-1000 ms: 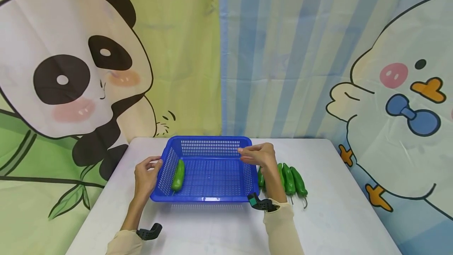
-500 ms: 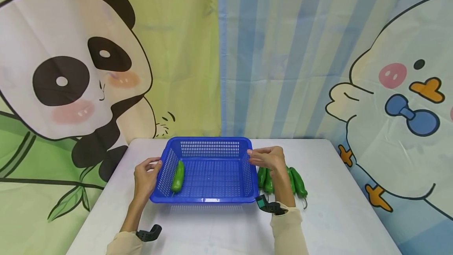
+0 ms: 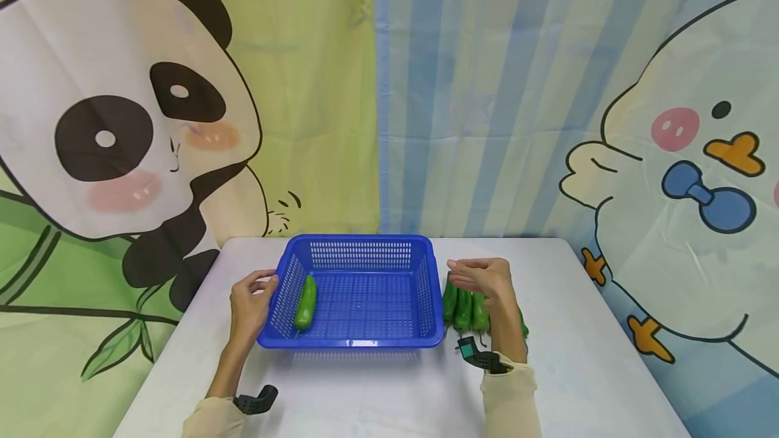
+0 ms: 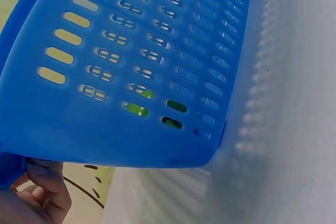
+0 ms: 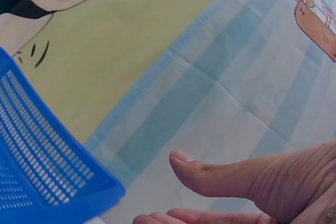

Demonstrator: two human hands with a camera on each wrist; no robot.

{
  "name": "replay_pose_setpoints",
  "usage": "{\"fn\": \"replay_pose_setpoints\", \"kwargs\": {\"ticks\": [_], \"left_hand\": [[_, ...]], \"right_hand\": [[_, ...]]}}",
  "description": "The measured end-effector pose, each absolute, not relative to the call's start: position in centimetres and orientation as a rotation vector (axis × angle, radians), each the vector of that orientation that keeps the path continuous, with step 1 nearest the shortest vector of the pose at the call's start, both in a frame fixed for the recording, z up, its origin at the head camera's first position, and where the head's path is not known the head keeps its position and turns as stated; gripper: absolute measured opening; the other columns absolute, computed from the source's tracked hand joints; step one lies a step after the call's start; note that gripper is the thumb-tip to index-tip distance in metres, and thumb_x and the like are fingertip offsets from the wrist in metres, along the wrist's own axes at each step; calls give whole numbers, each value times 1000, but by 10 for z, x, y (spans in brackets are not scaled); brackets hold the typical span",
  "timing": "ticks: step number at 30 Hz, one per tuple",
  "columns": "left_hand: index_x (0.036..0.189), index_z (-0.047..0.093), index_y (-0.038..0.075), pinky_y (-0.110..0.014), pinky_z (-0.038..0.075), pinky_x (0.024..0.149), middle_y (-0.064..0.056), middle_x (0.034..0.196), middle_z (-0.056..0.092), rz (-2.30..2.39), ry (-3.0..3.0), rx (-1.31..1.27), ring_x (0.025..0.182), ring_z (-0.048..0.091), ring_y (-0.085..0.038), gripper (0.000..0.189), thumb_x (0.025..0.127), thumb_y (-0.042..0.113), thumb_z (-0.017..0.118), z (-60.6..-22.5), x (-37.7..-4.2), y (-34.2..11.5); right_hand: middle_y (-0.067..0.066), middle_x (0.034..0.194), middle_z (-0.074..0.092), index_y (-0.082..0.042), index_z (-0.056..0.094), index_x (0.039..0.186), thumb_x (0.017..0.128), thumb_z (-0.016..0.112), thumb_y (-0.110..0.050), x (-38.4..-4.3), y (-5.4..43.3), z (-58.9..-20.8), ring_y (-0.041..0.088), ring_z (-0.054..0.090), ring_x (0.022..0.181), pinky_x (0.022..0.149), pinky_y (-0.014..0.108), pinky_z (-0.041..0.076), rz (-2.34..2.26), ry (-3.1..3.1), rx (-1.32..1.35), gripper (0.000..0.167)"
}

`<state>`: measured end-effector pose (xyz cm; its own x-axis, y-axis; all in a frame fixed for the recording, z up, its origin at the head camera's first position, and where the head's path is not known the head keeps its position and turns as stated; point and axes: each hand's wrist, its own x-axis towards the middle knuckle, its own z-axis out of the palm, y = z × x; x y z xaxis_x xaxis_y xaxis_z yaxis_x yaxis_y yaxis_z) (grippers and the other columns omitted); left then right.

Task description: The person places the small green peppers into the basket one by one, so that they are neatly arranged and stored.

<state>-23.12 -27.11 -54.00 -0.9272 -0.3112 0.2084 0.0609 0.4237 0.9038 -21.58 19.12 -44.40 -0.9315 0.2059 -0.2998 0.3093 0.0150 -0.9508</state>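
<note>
A blue plastic basket (image 3: pixel 389 343) with perforated sides sits on the table, one green chili pepper (image 3: pixel 306 304) lying along its left inner side. My left hand (image 3: pixel 246 306) is at the basket's left rim, its fingers bent around the edge; the left wrist view shows these curled fingers (image 4: pixel 50 190) beneath the rim corner. Just right of the basket, several more green peppers (image 3: pixel 464 309) lie side by side. Above them hovers my right hand (image 3: pixel 489 279), fingers extended and nothing held. In the right wrist view its thumb (image 5: pixel 210 177) stands apart from the fingers.
The white table (image 3: pixel 365 397) ends at the back against a cartoon curtain (image 3: pixel 462 120) with a panda and a chick. Black wrist cameras (image 3: pixel 483 360) are strapped to both wrists. My right forearm hides some of the peppers.
My right hand has moved right, from over the basket's right side to above the peppers outside it. My left hand, the basket and the pepper inside have stayed put.
</note>
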Motion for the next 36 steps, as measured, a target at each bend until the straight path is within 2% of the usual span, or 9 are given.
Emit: {"fn": "replay_pose_setpoints", "kwargs": {"ticks": [4, 11, 13, 16, 20, 22, 26, 29, 36], "left_hand": [[129, 76, -1, -16, 55, 60, -30, 102, 79, -1512, -2341, 211, 63, 69, -1, 30, 108, 20, 70, -539, -232, -271], [129, 76, 0, -16, 55, 61, -30, 103, 79, -1512, -2340, 220, 64, 70, -1, 31, 108, 21, 69, -537, -232, -272], [130, 76, -1, -16, 55, 61, -30, 103, 79, -1512, -2343, 219, 64, 70, -2, 31, 108, 22, 69, -537, -231, -272], [130, 75, -1, -16, 55, 61, -30, 104, 79, -1504, -2351, 216, 64, 70, -1, 32, 109, 22, 69, -538, -231, -272], [130, 76, -1, -16, 55, 61, -30, 104, 79, -1498, -2350, 216, 64, 69, -1, 31, 108, 21, 69, -539, -231, -272], [130, 76, -1, -16, 55, 61, -30, 104, 79, -1496, -2349, 217, 64, 69, -1, 31, 108, 21, 69, -539, -231, -272], [130, 75, -1, -16, 55, 61, -30, 103, 79, -1501, -2346, 214, 64, 70, 0, 32, 109, 22, 69, -539, -231, -272], [129, 76, 0, -17, 55, 61, -29, 103, 79, -1510, -2342, 217, 64, 70, -1, 31, 108, 22, 69, -539, -232, -272], [129, 76, 0, -17, 56, 60, -29, 104, 79, -1508, -2355, 228, 64, 69, -3, 30, 108, 21, 69, -539, -231, -272]], "right_hand": [[16, 110, 84, 10, 66, 139, 90, 92, -26, -214, 207, -446, 22, 85, 90, 124, 62, 41, -2073, 2162, 599, 66], [11, 102, 86, 10, 63, 143, 92, 91, -26, -209, 230, -452, 21, 85, 91, 127, 60, 37, -2075, 2152, 643, 69], [8, 100, 86, 10, 63, 143, 93, 90, -24, -208, 235, -454, 21, 85, 91, 122, 55, 46, -2091, 2142, 655, 66], [4, 94, 84, 12, 63, 140, 93, 89, -19, -206, 241, -457, 21, 85, 89, 99, 42, 63, -2143, 2104, 683, 63], [2, 90, 84, 13, 63, 138, 91, 90, -16, -205, 246, -459, 22, 85, 87, 80, 32, 67, -2172, 2078, 711, 61], [3, 90, 84, 13, 63, 138, 92, 90, -16, -205, 248, -460, 21, 85, 86, 80, 33, 67, -2174, 2081, 714, 61], [2, 90, 84, 13, 63, 139, 92, 89, -18, -205, 253, -461, 19, 85, 85, 98, 44, 64, -2134, 2129, 726, 62], [2, 92, 85, 11, 61, 143, 92, 90, -22, -203, 258, -463, 19, 85, 87, 117, 54, 50, -2095, 2157, 737, 67], [-1, 91, 84, 11, 62, 143, 92, 91, -24, -198, 272, -471, 19, 85, 88, 123, 57, 41, -2082, 2189, 786, 69]]}}
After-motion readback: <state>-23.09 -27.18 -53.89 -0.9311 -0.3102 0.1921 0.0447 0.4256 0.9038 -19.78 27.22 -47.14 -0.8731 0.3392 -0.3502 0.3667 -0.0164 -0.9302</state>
